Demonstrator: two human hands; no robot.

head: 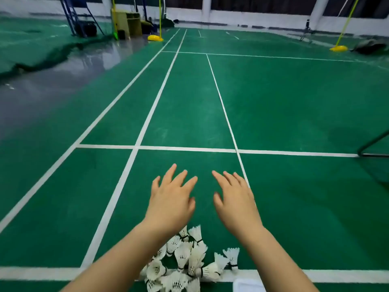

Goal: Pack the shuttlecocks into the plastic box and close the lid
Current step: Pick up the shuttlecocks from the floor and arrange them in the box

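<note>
I hold my two hands out over the green floor (294, 102), palms down, side by side with a gap between them. My left hand (171, 199) has all five fingers straight and spread and grips nothing. My right hand (235, 201) is the same, fingers loose and apart, thumb out to the side, nothing in it. Both hang past the far edge of the shuttlecocks (185, 262), which lie in one heap on the floor between my forearms, partly on a white line. I count at least a dozen of them, all white-feathered. They overlap, and my left arm covers some, so I cannot give the exact number. One shuttlecock (231, 257) stands on its cork just right of the heap, next to my right forearm. At the bottom edge, under that forearm, shows one white corner (248, 285); I cannot tell whether it is the box. Far off stand two yellow bases, one left (155, 38) and one right (338, 48), each with a pole. One dark net (42, 57) lies crumpled on the floor at the far left.
</note>
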